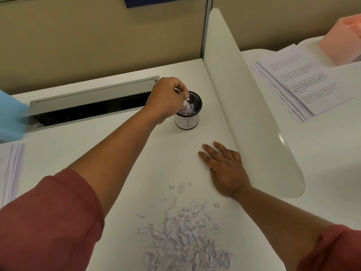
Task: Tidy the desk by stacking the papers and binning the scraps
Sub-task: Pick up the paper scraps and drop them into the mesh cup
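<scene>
**Binning under way, most scraps still on the table**

Nearest the camera, a large heap of torn paper scraps (pixel 185 237) still lies on the white table (pixel 136 153), with a few loose bits strewn toward its far side. Judging by its size, this is the bulk of the job yet to be cleared.

Just beyond the heap and a little to the right, the right hand (pixel 224 169) rests flat on the table beside the white divider (pixel 244 94), its fingers (pixel 207 151) straight and spread, holding nothing.

At the left edge, a stack of papers (pixel 9 173) lies only partly in view; how neatly it is squared cannot be told.

Farther off, the left hand (pixel 168 98) reaches over the small black bin (pixel 188 116), its fingers (pixel 182 89) pinching a clump of scraps right at the bin's mouth. White pieces already fill much of the bin, so several loads seem to have gone in.

Beyond the divider on the far right, another pile of printed sheets (pixel 297 83) lies fanned and uneven, with a pink box (pixel 343 42) behind it; that pile looks as if it needs straightening.
</scene>
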Tool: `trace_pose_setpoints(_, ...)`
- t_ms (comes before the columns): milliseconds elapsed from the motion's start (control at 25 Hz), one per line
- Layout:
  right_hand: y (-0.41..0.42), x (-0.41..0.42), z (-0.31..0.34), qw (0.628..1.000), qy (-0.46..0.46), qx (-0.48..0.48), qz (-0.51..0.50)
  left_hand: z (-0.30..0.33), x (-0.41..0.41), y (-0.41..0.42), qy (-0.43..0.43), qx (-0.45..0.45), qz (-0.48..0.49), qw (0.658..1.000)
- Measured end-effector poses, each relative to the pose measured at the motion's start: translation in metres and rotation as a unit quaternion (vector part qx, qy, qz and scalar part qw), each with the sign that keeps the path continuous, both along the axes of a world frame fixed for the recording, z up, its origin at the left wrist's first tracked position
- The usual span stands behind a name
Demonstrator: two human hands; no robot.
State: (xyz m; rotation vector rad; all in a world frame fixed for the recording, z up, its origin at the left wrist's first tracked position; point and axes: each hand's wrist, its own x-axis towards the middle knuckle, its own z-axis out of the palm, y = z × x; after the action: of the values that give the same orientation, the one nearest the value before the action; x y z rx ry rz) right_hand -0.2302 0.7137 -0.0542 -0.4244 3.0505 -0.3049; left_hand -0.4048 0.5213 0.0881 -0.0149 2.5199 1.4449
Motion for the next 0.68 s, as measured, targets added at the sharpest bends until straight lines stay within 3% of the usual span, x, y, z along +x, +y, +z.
trace_pose_setpoints(240,0.0,0.0,0.0,1.0,-0.001,0.0,-0.002,0.001,-0.002,0.0,0.031,-0.056,-0.017,0.998)
trace_pose_setpoints(440,-0.001,0.0,0.003,1.0,-0.006,0.002,-0.001,-0.001,0.043,-0.016,0.074,0.012,0.027,0.997)
trace_pose_setpoints(680,-0.002,0.0,0.004,0.999,-0.023,0.024,-0.002,-0.024,0.107,-0.032,0.024,0.074,0.064,0.995)
